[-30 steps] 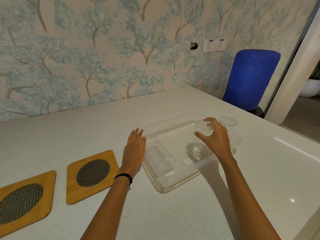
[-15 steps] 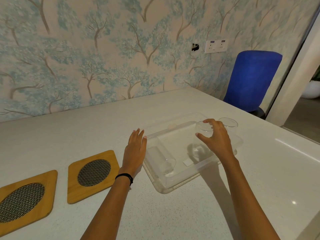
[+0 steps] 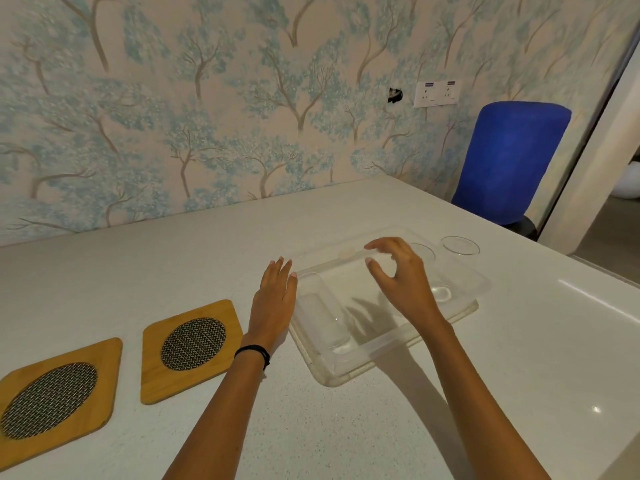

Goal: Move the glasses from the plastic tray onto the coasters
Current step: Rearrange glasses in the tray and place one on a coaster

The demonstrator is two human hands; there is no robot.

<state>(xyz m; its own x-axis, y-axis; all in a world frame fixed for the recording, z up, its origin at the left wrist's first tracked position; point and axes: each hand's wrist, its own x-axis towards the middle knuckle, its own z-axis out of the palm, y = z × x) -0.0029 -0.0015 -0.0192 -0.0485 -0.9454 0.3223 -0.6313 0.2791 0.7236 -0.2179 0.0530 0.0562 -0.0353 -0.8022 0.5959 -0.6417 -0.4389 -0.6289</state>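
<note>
Clear plastic tray on white bench. Three glasses inside: one lying at the tray's 8 o'clock end, two upright toward 2 o'clock. Left hand flat, fingers extended, touching the tray's 9 o'clock rim, holding nothing. Right hand spread, curled over the tray, empty. Two wooden coasters at 9 o'clock, bare.

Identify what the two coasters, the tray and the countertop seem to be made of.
Coasters: likely bamboo or light wood, smooth honey-coloured frames around a dark woven mesh inset, metal or fibre unclear. Tray: clear, slightly cloudy plastic; the counter shows through its walls. Countertop: white speckled solid surface or quartz, semi-gloss, with light glints at right.
</note>
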